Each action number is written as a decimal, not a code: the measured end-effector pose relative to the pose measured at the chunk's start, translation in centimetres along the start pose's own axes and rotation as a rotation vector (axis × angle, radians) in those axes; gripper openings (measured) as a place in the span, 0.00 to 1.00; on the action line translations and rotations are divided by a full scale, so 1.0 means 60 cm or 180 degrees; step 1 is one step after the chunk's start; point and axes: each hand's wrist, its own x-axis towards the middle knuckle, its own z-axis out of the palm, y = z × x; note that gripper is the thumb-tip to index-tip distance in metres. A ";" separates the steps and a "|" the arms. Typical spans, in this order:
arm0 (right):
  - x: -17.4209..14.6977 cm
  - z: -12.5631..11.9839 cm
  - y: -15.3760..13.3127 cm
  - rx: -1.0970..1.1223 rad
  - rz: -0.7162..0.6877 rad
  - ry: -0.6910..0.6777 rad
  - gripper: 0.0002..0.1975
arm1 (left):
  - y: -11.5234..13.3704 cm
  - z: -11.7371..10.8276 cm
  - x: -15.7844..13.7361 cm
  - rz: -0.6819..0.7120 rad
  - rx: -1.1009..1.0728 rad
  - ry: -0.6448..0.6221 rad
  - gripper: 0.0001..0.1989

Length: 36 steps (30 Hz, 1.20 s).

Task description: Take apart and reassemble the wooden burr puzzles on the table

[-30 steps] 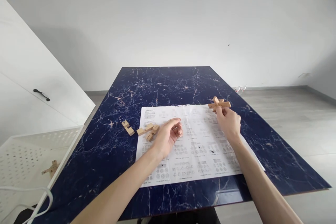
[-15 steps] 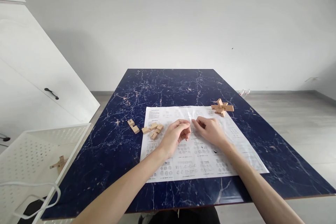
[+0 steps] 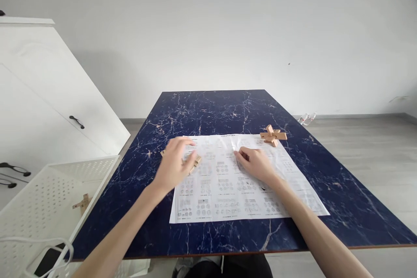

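Note:
My left hand (image 3: 174,163), slightly blurred, hovers over the loose notched wooden puzzle pieces (image 3: 197,160) at the sheet's left edge. Its thumb and fingers are apart, and nothing shows between them. It hides most of these pieces. Near the middle of the printed paper sheet (image 3: 224,204), my right hand (image 3: 256,163) rests with fingers curled closed beside a crease. Whatever its fingers may hold is hidden. An interlocked wooden burr puzzle (image 3: 273,136) sits at the sheet's far right corner.
The sheet lies on a dark blue marbled table (image 3: 208,113). A white perforated basket (image 3: 39,195) stands left of it, with a wooden piece (image 3: 83,203) and a white cable (image 3: 42,239) inside. Behind is a white cabinet (image 3: 61,95). Clear bottles (image 3: 307,118) stand beyond the right edge.
My left hand has moved left from beside my right hand to above the loose wooden pieces, its fingers spreading. My right hand stays on the sheet. The view has shifted slightly.

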 end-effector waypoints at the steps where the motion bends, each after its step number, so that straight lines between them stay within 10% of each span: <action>1: 0.000 0.000 0.000 -0.0008 -0.0002 -0.0003 0.24 | -0.023 -0.018 -0.006 -0.0043 0.0371 0.0130 0.13; 9: 0.002 0.004 0.005 -0.0104 0.0009 -0.0020 0.21 | -0.131 -0.097 -0.075 -0.0642 0.1107 -0.0501 0.30; 21: 0.000 -0.003 0.003 -0.0128 -0.0009 -0.0049 0.20 | -0.092 -0.092 -0.066 -0.0392 0.1126 -0.1127 0.30; 28: 0.001 -0.004 0.002 -0.0183 0.0014 -0.0076 0.18 | -0.084 -0.071 -0.083 -0.0728 0.1282 -0.0753 0.39; 36: 0.004 -0.008 -0.003 -0.0257 0.0051 -0.0089 0.17 | -0.082 -0.106 -0.002 -0.0411 0.1349 -0.1308 0.34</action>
